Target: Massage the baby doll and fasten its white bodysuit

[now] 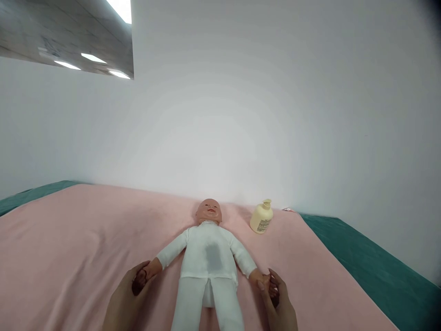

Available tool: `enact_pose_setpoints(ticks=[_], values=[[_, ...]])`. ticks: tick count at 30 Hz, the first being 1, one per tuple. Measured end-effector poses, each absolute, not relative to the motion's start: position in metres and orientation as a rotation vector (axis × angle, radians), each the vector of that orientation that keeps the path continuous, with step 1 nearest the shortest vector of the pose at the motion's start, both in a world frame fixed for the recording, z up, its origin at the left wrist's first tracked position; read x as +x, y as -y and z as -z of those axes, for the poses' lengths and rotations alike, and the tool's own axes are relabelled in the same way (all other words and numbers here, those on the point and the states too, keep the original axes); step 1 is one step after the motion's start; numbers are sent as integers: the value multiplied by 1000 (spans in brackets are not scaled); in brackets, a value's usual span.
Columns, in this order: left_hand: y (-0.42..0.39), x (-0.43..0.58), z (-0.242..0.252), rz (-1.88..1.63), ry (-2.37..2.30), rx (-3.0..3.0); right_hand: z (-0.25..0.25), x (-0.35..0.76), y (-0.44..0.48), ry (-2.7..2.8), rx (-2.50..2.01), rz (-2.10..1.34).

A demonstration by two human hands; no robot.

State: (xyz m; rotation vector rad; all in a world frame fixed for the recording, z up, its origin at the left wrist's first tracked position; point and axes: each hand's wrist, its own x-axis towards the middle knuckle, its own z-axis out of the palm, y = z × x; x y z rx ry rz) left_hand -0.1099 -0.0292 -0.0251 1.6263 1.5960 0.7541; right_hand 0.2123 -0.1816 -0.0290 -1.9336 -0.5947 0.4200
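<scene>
A baby doll (196, 257) in a white long-sleeved top and white trousers lies on its back, head toward the wall and arms spread out to the sides. A grey patch marks the front of its top. My left hand (127, 296) is closed around the doll's hand on the left side. On the right side, my right hand (278, 301) grips the doll's other hand between thumb and fingers. The doll's feet fall below the picture's lower edge.
A pale yellow pump bottle (261, 218) stands right of the doll's head. Under everything is a pink blanket (86, 230), with a green surface (372, 266) showing at both sides. A white wall (220, 115) rises behind. A small red-and-white item (288, 210) lies at the blanket's far edge.
</scene>
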Motion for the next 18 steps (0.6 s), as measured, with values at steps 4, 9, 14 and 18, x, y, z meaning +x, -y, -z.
enact_pose_setpoints(ticks=[4,9,14,18], values=[[26,-112,18,-789,-1565,1528,30,218,181,596,-1925,-423],[20,-119,14,-848,-1538,1477,19,223,178,537,-1776,-463],[-5,-123,27,-990,-1433,1236,14,232,164,476,-1577,-539],[-33,-115,32,-1168,-1227,788,21,253,145,402,-1362,-630]])
